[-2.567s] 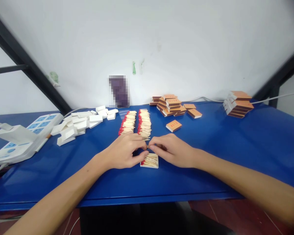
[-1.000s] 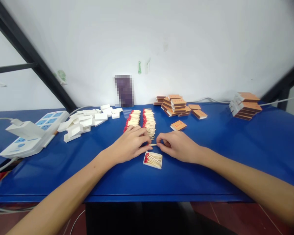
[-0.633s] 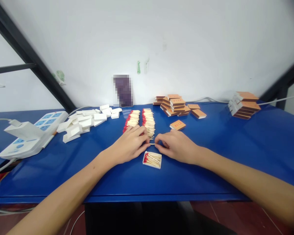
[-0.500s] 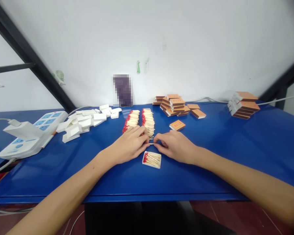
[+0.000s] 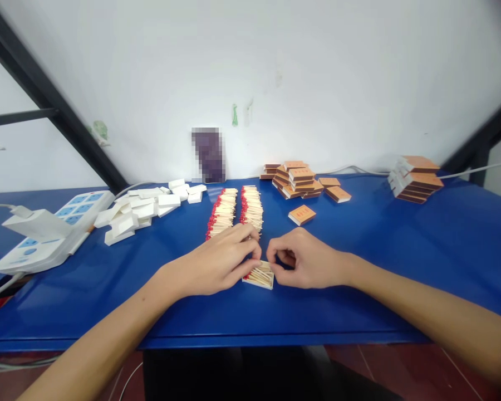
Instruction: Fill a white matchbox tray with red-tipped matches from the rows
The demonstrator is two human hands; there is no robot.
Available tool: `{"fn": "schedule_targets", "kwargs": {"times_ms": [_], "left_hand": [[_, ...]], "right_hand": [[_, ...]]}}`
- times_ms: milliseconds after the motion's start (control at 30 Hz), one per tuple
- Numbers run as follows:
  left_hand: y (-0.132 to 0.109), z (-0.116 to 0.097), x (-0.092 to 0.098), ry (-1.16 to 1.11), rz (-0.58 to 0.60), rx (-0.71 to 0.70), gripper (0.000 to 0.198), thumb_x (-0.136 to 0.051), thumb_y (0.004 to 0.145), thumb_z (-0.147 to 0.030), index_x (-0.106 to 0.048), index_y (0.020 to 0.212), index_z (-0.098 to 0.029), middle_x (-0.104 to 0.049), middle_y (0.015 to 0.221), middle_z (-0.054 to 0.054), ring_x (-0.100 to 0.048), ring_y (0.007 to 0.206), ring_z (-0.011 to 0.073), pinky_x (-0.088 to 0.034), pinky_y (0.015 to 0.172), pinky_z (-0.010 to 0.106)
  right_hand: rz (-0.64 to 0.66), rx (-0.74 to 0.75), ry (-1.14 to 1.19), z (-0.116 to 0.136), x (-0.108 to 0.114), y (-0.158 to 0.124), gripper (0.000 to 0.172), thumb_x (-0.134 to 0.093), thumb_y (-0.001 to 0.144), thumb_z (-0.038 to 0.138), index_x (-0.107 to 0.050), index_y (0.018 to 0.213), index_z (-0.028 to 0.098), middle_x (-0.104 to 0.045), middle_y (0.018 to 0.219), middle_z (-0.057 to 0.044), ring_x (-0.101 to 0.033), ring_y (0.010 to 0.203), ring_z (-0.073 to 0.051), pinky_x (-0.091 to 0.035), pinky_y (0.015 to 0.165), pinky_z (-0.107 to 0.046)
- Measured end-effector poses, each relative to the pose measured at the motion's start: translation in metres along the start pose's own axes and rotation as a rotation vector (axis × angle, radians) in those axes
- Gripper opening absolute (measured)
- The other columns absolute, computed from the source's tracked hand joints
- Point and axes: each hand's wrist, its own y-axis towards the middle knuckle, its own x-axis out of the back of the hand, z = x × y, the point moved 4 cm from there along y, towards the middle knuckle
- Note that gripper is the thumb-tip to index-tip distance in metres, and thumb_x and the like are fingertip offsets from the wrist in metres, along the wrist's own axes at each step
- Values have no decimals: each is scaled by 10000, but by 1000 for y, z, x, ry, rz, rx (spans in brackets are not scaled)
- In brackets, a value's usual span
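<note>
A small white matchbox tray (image 5: 258, 285) filled with red-tipped matches lies before me on the blue table. My left hand (image 5: 229, 259) is closed in a pinch over its left and far side, thumb and index finger on a match. Opposite it, my right hand (image 5: 300, 259) pinches at the tray's right far corner, the same match seeming to span both fingertips. Fingers partly hide the tray and the match. Just beyond my left hand are two rows of matches, a left row (image 5: 223, 211) and a right row (image 5: 251, 209), red heads to the left.
White empty-looking trays (image 5: 140, 206) are heaped at back left, beside a power strip (image 5: 73, 214) with a plug. Orange matchboxes (image 5: 298, 178) are piled at the back, one single matchbox (image 5: 301, 215) nearer. Wrapped matchboxes (image 5: 417, 181) stand far right.
Both hands have moved toward me, from the near end of the match rows to over the tray, carrying the match between their fingertips. The tray stays put.
</note>
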Motion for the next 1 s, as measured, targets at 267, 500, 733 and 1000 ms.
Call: {"fn": "schedule_targets", "kwargs": {"times_ms": [267,500,733,1000], "left_hand": [[1,-1,-4,-3,-2,12,70,-582,904,-251,-616,880,-194,-525,1076,55,-550,951,195,-458,879,336],[1,-1,-2,97,-10,-32,234,-632,817,-329,-570,999,-197,-571,956,49,-544,885,223,-435,811,354],[2,-1,-6,112,-38,-82,245,-625,808,-238,-562,1042,-204,-615,915,24,-560,842,203,-396,802,343],[3,2,-7,162,-75,-90,185,-623,861,-289,-581,1009,-188,-610,870,26,-563,811,196,-375,765,321]], "right_hand": [[53,117,-74,3,-4,-1,63,-599,766,157,-592,708,178,-528,586,62,-444,518,-71,-328,551,-206],[46,100,-102,1,-2,0,44,-612,768,157,-595,734,179,-528,582,60,-458,524,-75,-328,555,-205],[34,10,-139,-2,-3,2,98,-598,796,158,-555,709,175,-519,563,63,-449,507,-73,-280,528,-213],[-1,16,-203,-2,-1,2,100,-571,806,169,-538,713,178,-507,579,54,-437,518,-80,-249,540,-227]]}}
